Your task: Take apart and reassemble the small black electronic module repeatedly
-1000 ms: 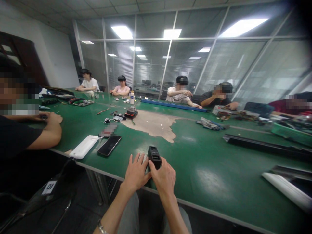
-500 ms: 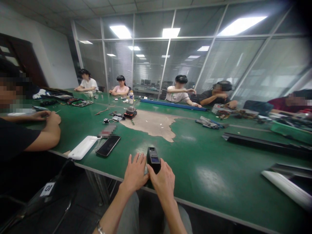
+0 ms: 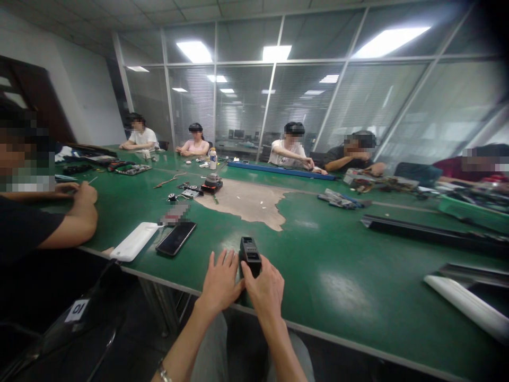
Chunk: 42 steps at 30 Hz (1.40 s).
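Across the background of the head view, a tall glass partition (image 3: 302, 101) with blinds, under bright ceiling lights (image 3: 194, 52). In front of it, a broad green desk (image 3: 318, 249), glossy enough to give back a pale glare, with a ragged beige patch (image 3: 246, 199) near the middle, perhaps from a torn covering. Near the front edge, grips a black device (image 3: 249, 250) in the right hand (image 3: 264, 289), fingers closed round its right side and thumb on the near end, likely to steady it with the slotted top in sight. Rests the left hand (image 3: 220, 284) palm down just left of it, fingers open and slightly spread, probably as a brace; cannot tell what, if anything, lies beneath. Farther left, a dark phone (image 3: 176, 239) beside a white block (image 3: 135, 241), both within easy reach. Beyond, a long blue strip (image 3: 278, 170) in front of seated people; to the right, grey gloves (image 3: 340, 200) and a long black channel (image 3: 417, 233), perhaps laid lengthwise to save working room.
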Each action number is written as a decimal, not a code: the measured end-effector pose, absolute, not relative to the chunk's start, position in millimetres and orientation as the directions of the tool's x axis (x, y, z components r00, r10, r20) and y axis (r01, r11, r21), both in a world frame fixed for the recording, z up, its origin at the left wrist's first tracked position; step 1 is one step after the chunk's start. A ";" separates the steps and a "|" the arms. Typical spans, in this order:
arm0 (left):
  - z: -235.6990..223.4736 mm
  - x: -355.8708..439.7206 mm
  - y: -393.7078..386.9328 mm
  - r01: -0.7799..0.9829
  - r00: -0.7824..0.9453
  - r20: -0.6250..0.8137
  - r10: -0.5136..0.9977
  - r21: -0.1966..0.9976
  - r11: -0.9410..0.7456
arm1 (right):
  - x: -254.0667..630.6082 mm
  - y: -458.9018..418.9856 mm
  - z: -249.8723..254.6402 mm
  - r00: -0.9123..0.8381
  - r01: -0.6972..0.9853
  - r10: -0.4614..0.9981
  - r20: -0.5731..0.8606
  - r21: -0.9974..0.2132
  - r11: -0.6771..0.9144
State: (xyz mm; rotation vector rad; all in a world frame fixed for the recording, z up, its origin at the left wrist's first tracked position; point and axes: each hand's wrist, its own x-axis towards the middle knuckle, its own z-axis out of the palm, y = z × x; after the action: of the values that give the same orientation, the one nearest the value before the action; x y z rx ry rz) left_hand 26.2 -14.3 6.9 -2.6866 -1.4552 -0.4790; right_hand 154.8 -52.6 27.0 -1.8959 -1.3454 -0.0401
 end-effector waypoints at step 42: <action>14.3 28.1 -16.2 0.817 0.503 0.260 0.824 0.168 -0.552 | 221.5 -61.5 -9.4 0.521 0.828 0.721 0.457 -0.475 -0.298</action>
State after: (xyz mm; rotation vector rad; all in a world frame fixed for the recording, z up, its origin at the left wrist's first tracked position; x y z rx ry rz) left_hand 28.1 -16.2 14.3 -2.7438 -1.4980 -0.4949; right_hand 221.5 -61.5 -9.4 -2.0836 -1.2554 -0.2028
